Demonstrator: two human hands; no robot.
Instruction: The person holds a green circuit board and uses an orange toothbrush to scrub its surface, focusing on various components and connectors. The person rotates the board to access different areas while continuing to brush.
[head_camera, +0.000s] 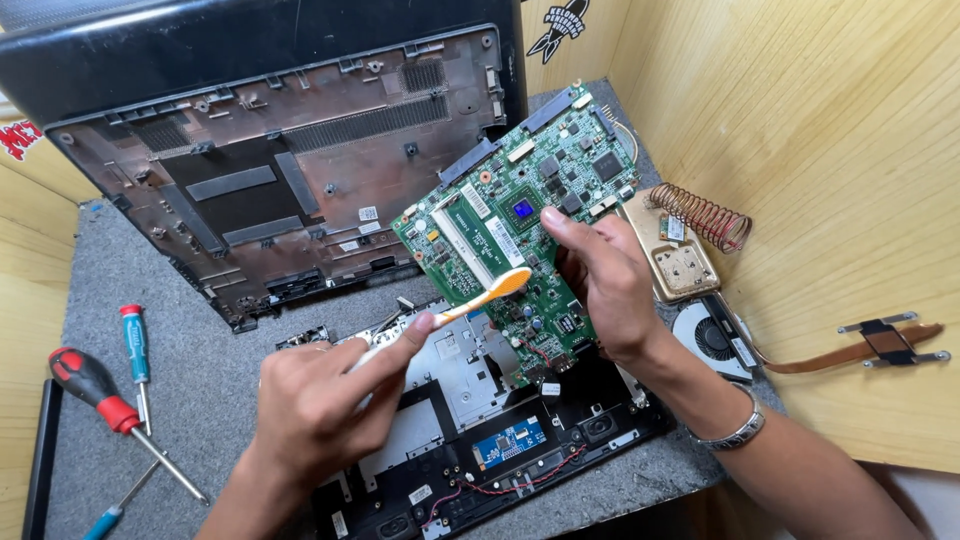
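Note:
My right hand (605, 285) holds a green laptop motherboard (510, 215) tilted up over the opened laptop base (480, 420). Its thumb presses the board's face near a blue chip. My left hand (320, 395) grips a toothbrush (480, 298) with a white handle and orange head. The brush head touches the lower middle of the board. A silver bracelet sits on my right wrist.
The laptop's dark bottom cover (270, 170) leans at the back. A red-handled screwdriver (110, 405) and a teal one (135, 350) lie at left on the grey mat. At right are a cooling fan (712, 340), a copper heat pipe (860, 350), a coiled spring stand (705, 215) and wooden walls.

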